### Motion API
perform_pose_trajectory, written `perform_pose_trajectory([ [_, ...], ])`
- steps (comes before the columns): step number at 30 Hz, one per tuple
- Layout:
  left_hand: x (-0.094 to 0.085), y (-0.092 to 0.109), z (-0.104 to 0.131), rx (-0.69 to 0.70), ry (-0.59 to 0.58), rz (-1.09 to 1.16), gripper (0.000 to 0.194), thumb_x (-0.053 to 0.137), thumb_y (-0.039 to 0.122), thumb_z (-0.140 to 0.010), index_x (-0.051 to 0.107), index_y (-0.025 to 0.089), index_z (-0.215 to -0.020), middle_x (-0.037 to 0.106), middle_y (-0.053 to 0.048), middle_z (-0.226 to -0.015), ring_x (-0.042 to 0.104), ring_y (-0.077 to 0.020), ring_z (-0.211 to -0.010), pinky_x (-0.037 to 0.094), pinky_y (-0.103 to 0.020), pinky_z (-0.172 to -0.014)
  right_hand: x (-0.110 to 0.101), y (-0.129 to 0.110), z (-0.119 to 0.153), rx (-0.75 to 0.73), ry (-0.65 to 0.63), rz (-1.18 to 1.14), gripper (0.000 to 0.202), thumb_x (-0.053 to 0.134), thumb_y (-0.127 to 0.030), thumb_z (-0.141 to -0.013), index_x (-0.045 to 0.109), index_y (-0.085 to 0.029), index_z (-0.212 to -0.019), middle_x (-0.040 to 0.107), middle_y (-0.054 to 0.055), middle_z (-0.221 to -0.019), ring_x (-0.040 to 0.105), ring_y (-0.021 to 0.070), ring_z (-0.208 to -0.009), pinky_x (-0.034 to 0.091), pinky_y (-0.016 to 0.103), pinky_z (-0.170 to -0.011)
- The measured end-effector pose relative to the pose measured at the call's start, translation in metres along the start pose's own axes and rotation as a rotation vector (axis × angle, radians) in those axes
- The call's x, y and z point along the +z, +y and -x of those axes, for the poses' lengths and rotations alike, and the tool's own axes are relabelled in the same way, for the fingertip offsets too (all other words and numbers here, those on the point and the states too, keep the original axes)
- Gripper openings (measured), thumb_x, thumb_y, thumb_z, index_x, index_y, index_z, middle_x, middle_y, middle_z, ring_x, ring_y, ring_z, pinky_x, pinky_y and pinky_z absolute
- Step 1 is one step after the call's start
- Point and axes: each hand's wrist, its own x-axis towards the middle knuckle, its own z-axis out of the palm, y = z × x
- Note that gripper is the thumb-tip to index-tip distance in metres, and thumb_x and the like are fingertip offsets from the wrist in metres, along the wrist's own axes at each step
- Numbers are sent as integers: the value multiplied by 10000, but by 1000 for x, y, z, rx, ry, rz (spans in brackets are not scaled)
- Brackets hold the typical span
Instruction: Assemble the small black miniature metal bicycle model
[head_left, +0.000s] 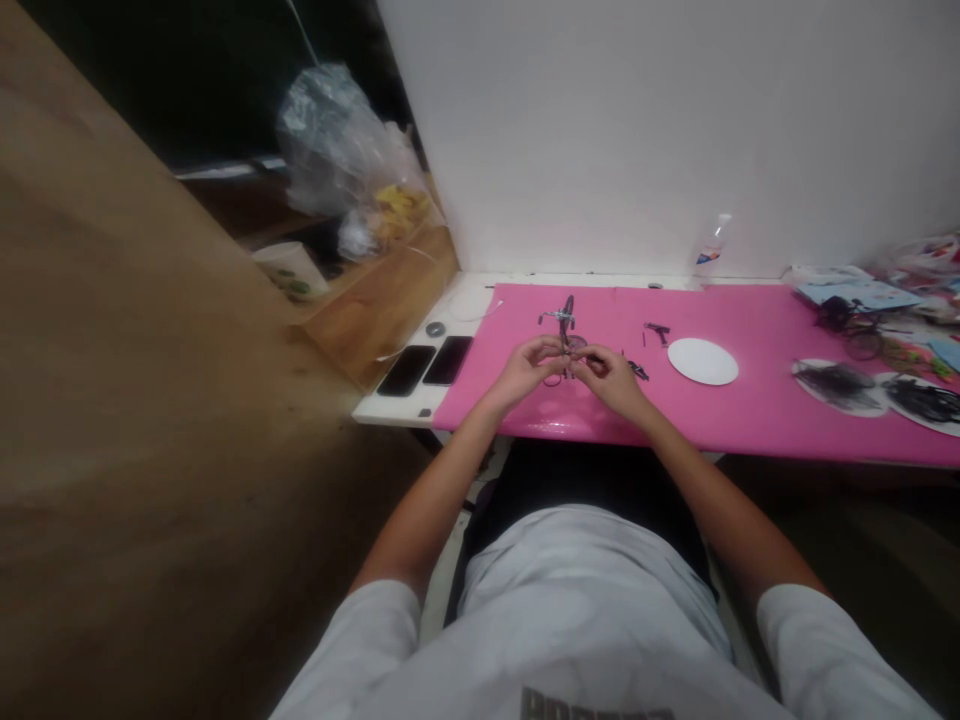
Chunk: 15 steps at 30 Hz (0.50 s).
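Small dark bicycle model with silver handlebars (564, 328), centre of frame, at pink-covered tabletop (495, 415); left hand (525, 373), right hand (613, 388) both pinching near end—light fingertips, steady bracing suit thin parts.

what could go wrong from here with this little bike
The little bike looks thin, so the left hand and right hand might bend or snap something if they press hard. The right hand is also close to loose black parts and could knock them away. Anything small that slips might roll off the near edge of the pink cover.
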Motion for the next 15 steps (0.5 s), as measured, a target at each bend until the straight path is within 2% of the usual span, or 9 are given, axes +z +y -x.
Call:
perform_pose_trajectory([
  [3,0,0,0,18,10,-3,373,958,396,-809,787,189,-1069,759,-91,-1176,732,-243,-1121,605,-356,-917,-4,-2,-1,-25,35,-37,476,775,-634,-949,657,-234,-1177,713,85,-1172,669,199,-931,555,342,-818],
  [8,0,-2,-2,12,32,-1,395,980,390,-770,773,181,-1033,757,-90,-1173,728,-243,-1128,605,-352,-910,-16,-3,-2,-82,132,76,451,541,-689,-1086,563,-249,-1182,640,57,-1043,610,191,-811,542,355,-730],
  [15,0,-2,-1,10,19,-6,373,976,384,-769,774,194,-1018,761,-95,-1240,732,-248,-1128,612,-376,-926,-24,-16,-4,-279,103,290,348,631,-581,-1085,743,-254,-1127,633,93,-1091,628,241,-914,590,412,-803],
])
